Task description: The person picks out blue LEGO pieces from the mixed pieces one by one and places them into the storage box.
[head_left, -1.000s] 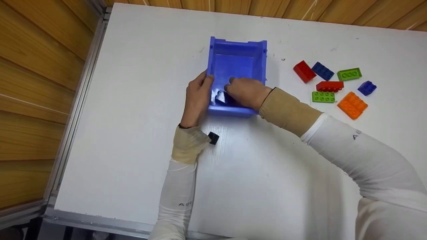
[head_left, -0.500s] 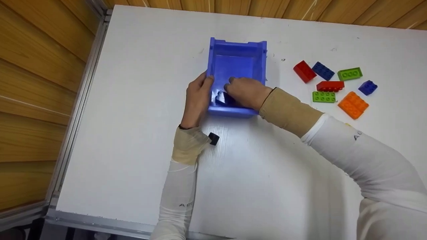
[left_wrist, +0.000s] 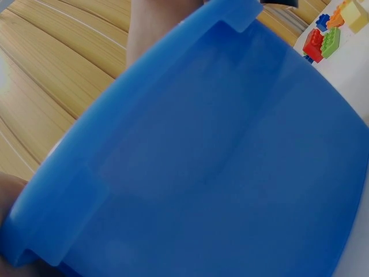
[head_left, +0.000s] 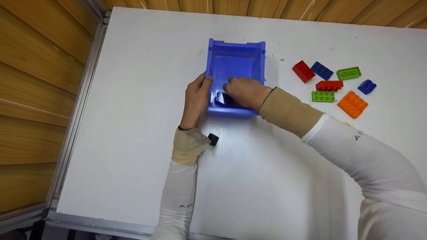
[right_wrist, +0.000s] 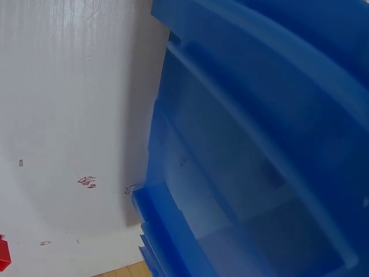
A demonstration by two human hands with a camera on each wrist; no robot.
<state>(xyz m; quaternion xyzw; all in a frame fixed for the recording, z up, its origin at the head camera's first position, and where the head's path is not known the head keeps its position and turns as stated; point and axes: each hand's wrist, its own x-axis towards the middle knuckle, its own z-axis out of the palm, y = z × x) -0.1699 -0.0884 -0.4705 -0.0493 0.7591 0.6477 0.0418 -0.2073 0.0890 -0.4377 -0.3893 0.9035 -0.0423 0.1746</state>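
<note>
Looks like the drop-off step: the right hand (head_left: 246, 92) is gripping a dark blue brick (head_left: 221, 98) low inside the blue bin (head_left: 233, 46) on the desk (head_left: 133, 100) while the left hand (head_left: 196, 98) is clasping the bin's side, so letting go probably comes next.

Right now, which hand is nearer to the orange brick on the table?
The right. The right hand is inside the blue bin, on the side toward the orange brick; the left hand holds the bin's far left wall.
</note>
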